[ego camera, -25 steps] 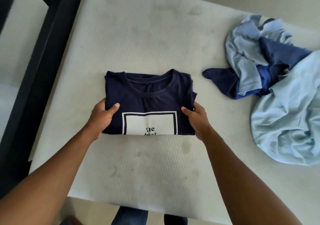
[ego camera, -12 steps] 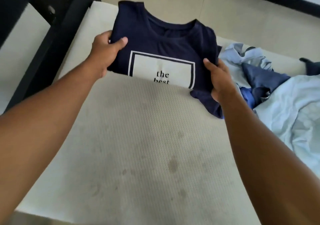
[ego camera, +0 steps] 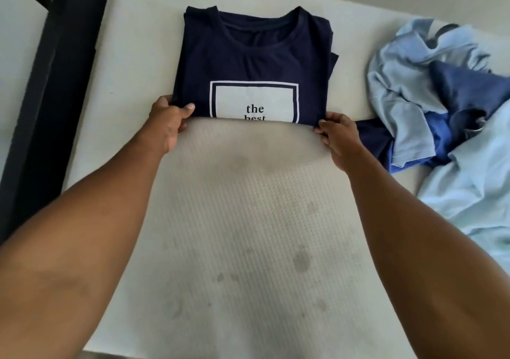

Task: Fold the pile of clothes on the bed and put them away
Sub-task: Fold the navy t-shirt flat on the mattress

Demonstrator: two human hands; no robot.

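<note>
Left hand [ego camera: 168, 121] and right hand [ego camera: 338, 132] pinch the near corners of the folded navy T-shirt [ego camera: 254, 55]; it extends away from them across the bed [ego camera: 248, 220].

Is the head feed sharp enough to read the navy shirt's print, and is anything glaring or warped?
Head view: print on the navy T-shirt reads sharply ("the best"); light soft, even, no glare; the wide-angle lens swells both forearms at the lower corners; the mattress weave softens below the shirt, between left hand and right hand.
</note>
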